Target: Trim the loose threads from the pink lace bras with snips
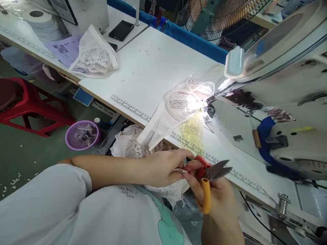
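My right hand [222, 197] holds scissors [218, 169] with one red and one orange handle, their blades slightly apart and pointing right. My left hand [163, 166] is closed, pinching a small edge of white fabric [180, 170] where its fingertips meet those of my right hand. Below the hands, a white lace piece [168, 192] hangs at my lap; whether it joins the pinched edge is hidden. Ahead on the table, a white lace bra [176, 103] lies with its right end under the sewing machine's [288, 102] lit needle area.
More white lace pieces [130, 141] lie below the table edge. Another lace bra [95, 56] rests on a purple paper [62, 49] beside a phone [121, 30]. A purple basket [67, 137] and a red stool [43, 126] stand left. A fan [224, 17] is behind.
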A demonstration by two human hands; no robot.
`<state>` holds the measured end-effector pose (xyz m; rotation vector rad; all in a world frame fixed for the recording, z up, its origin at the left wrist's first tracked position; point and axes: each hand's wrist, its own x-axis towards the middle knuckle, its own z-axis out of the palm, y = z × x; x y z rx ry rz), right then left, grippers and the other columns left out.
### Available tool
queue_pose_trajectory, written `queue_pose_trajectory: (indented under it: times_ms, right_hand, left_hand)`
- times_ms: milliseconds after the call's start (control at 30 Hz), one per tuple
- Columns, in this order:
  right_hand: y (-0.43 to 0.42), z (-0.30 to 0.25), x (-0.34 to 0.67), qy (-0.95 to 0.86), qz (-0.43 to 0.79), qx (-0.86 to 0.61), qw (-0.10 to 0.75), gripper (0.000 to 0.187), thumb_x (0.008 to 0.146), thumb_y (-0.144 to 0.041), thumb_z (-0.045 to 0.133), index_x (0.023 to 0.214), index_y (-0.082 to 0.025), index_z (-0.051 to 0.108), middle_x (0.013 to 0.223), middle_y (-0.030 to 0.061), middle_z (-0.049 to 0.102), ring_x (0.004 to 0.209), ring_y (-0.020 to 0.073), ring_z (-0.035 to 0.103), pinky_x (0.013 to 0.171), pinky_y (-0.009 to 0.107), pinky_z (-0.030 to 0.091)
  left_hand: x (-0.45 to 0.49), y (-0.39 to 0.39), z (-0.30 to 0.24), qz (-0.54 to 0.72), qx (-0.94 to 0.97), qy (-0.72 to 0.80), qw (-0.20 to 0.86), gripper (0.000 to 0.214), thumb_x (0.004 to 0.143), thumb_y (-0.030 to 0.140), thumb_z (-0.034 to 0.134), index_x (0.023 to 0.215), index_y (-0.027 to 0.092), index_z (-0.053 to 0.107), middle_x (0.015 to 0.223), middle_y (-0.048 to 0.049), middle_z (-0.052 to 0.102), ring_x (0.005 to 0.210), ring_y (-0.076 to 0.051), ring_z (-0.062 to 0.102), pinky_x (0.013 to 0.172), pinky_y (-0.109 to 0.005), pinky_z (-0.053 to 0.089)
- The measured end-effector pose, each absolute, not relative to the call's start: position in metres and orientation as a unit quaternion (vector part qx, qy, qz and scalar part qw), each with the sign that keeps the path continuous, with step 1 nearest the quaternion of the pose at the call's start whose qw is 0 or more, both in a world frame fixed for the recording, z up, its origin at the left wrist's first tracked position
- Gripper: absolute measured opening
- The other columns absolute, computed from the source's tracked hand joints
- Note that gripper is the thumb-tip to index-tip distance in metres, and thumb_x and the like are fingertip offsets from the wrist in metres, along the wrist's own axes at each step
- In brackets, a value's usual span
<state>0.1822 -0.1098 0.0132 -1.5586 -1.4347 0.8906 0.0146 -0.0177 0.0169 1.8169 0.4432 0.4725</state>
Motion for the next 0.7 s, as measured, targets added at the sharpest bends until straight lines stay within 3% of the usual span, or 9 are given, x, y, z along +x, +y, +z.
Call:
queue_pose_trajectory:
  times_ms: [200, 300, 433, 500, 567, 633, 700]
  right_hand:
    - [-0.1, 0.015, 0.168, -0.541, 0.375, -0.605, 0.448, 0.004, 0.083, -0.024, 0.061, 0.084, -0.025, 0.057, 0.077, -0.001, 0.058, 0.069, 0.0135, 0.055, 0.063, 0.024, 0.048]
    - [-0.097, 0.019, 0.167, -0.547, 0.371, -0.623, 0.418, 0.008, 0.082, -0.03, 0.061, 0.086, -0.024, 0.056, 0.078, -0.0007, 0.059, 0.067, 0.0139, 0.056, 0.061, 0.025, 0.048]
    - [-0.083, 0.028, 0.198, -0.598, 0.269, -0.7, 0.283, 0.027, 0.076, -0.048, 0.061, 0.074, -0.021, 0.056, 0.065, 0.001, 0.058, 0.054, 0.0149, 0.053, 0.047, 0.025, 0.044]
    - [-0.07, 0.032, 0.226, -0.61, 0.178, -0.757, 0.152, 0.038, 0.067, -0.053, 0.066, 0.057, -0.022, 0.047, 0.049, -0.0013, 0.049, 0.042, 0.0134, 0.045, 0.037, 0.025, 0.034]
    - [-0.057, 0.033, 0.255, -0.598, 0.122, -0.792, 0.024, 0.039, 0.063, -0.051, 0.068, 0.053, -0.022, 0.045, 0.049, 0.0005, 0.052, 0.039, 0.0137, 0.046, 0.036, 0.026, 0.034]
    - [-0.05, 0.034, 0.278, -0.583, 0.105, -0.806, -0.006, 0.035, 0.065, -0.042, 0.068, 0.05, -0.022, 0.045, 0.047, 0.0027, 0.053, 0.039, 0.015, 0.045, 0.037, 0.028, 0.032]
    - [-0.052, 0.035, 0.288, -0.57, 0.093, -0.817, -0.004, 0.023, 0.067, -0.037, 0.068, 0.059, -0.02, 0.055, 0.056, 0.0063, 0.059, 0.048, 0.019, 0.051, 0.042, 0.03, 0.034]
  left_hand:
    - [0.009, -0.018, 0.017, 0.209, 0.782, 0.242, 0.536, 0.014, 0.081, 0.024, 0.057, 0.091, 0.015, 0.052, 0.069, 0.0017, 0.054, 0.057, -0.012, 0.048, 0.053, -0.022, 0.035]
    - [0.006, -0.017, 0.013, 0.221, 0.786, 0.24, 0.525, 0.01, 0.081, 0.024, 0.056, 0.075, 0.016, 0.055, 0.069, 0.0002, 0.055, 0.064, -0.013, 0.051, 0.059, -0.023, 0.038]
    - [0.002, -0.012, 0.009, 0.244, 0.716, 0.268, 0.596, 0.012, 0.08, 0.023, 0.056, 0.071, 0.016, 0.056, 0.068, -0.0001, 0.054, 0.062, -0.012, 0.051, 0.058, -0.022, 0.041]
    - [-0.002, -0.008, 0.009, 0.248, 0.67, 0.287, 0.638, 0.013, 0.078, 0.025, 0.057, 0.069, 0.015, 0.056, 0.066, 0.0001, 0.053, 0.057, -0.01, 0.048, 0.053, -0.021, 0.039]
    - [-0.006, -0.003, 0.01, 0.247, 0.64, 0.297, 0.664, 0.014, 0.076, 0.025, 0.058, 0.067, 0.015, 0.056, 0.062, 0.001, 0.051, 0.053, -0.009, 0.045, 0.049, -0.021, 0.037]
    - [-0.011, 0.003, 0.012, 0.248, 0.624, 0.306, 0.675, 0.013, 0.074, 0.024, 0.061, 0.066, 0.014, 0.058, 0.06, 0.0008, 0.052, 0.053, -0.009, 0.045, 0.048, -0.02, 0.037]
    - [-0.016, 0.009, 0.014, 0.251, 0.616, 0.311, 0.679, 0.011, 0.073, 0.024, 0.064, 0.066, 0.015, 0.061, 0.061, 0.0002, 0.055, 0.054, -0.009, 0.047, 0.049, -0.02, 0.038]
